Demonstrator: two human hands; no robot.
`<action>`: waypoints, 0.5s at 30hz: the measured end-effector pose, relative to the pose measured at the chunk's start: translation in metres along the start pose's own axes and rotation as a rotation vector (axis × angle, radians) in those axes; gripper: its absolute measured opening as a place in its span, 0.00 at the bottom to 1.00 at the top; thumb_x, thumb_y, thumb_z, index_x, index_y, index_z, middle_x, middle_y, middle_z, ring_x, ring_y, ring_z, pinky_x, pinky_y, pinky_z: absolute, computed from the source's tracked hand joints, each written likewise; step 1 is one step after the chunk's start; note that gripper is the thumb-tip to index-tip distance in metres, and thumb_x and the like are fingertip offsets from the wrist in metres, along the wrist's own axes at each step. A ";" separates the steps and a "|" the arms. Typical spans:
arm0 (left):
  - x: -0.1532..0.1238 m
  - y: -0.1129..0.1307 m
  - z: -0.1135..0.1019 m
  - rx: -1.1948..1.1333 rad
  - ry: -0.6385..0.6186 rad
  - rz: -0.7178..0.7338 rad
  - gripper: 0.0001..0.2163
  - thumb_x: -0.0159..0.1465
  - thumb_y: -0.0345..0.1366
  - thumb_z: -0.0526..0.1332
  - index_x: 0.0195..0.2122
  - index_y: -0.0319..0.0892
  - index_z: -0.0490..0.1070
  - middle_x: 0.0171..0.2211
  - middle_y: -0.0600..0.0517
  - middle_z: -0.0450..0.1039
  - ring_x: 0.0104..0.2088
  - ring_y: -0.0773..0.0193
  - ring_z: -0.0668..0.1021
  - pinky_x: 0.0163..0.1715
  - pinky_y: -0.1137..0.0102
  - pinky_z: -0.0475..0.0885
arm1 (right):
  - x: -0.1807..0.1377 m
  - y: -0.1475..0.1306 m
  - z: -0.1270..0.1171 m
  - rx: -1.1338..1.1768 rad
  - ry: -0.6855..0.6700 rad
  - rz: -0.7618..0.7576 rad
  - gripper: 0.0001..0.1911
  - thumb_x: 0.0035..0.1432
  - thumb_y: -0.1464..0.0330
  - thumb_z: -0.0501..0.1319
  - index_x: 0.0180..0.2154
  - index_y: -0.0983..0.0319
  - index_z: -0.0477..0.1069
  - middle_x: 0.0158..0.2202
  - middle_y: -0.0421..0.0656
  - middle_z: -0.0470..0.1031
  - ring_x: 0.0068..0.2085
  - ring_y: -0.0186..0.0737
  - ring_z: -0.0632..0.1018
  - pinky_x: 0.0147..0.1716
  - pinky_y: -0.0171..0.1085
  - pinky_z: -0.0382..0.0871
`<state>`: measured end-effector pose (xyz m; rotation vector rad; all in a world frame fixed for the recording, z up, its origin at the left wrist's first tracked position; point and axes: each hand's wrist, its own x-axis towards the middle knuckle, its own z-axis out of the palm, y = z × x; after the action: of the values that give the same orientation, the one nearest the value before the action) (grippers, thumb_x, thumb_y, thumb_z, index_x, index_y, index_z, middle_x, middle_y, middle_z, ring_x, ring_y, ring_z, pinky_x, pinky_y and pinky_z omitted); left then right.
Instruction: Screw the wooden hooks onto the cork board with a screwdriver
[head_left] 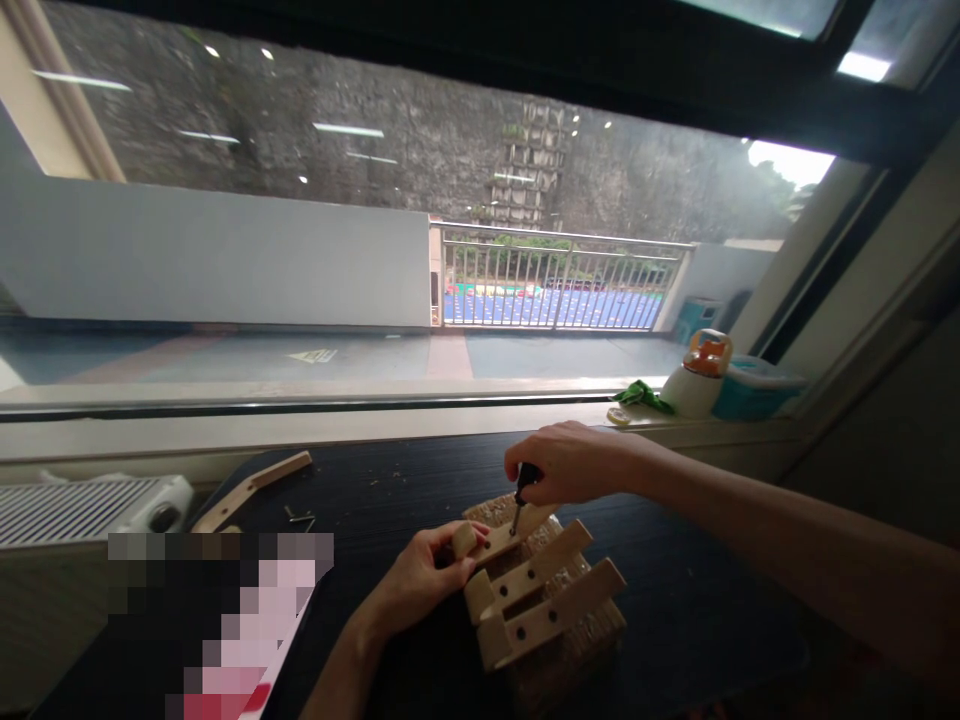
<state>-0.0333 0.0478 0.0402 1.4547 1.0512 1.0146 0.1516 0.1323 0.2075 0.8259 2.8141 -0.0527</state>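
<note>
A small wooden assembly [536,595] of pale slats fixed on a woven, basket-like block sits on the dark table [675,600]. My left hand [424,575] grips the end of its rearmost slat from the left. My right hand [562,462] is closed around a short black-handled screwdriver [523,492], held upright with its tip pressed into that same slat.
A loose wooden strip [251,488] and small metal hardware [301,518] lie at the table's far left. A white radiator [90,508] stands left. On the window sill at the right are a white and orange container [699,375], a teal box [754,390] and a green cloth [645,397].
</note>
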 end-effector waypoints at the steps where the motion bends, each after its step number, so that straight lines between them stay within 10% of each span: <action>1: 0.000 0.001 0.000 0.003 0.002 -0.002 0.13 0.57 0.34 0.61 0.43 0.36 0.72 0.40 0.46 0.75 0.46 0.52 0.73 0.46 0.66 0.66 | 0.000 0.000 -0.001 -0.006 -0.001 -0.018 0.14 0.48 0.66 0.55 0.38 0.54 0.73 0.33 0.38 0.77 0.32 0.37 0.73 0.26 0.33 0.55; 15: -0.001 0.004 0.001 -0.001 0.004 -0.009 0.13 0.57 0.35 0.61 0.43 0.36 0.72 0.40 0.46 0.74 0.46 0.52 0.72 0.45 0.67 0.66 | 0.003 0.006 0.006 0.076 -0.049 0.072 0.14 0.52 0.60 0.54 0.34 0.58 0.75 0.30 0.41 0.76 0.29 0.35 0.72 0.23 0.32 0.56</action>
<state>-0.0322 0.0467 0.0438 1.4463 1.0596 1.0119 0.1537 0.1387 0.2010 0.9286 2.7493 -0.1679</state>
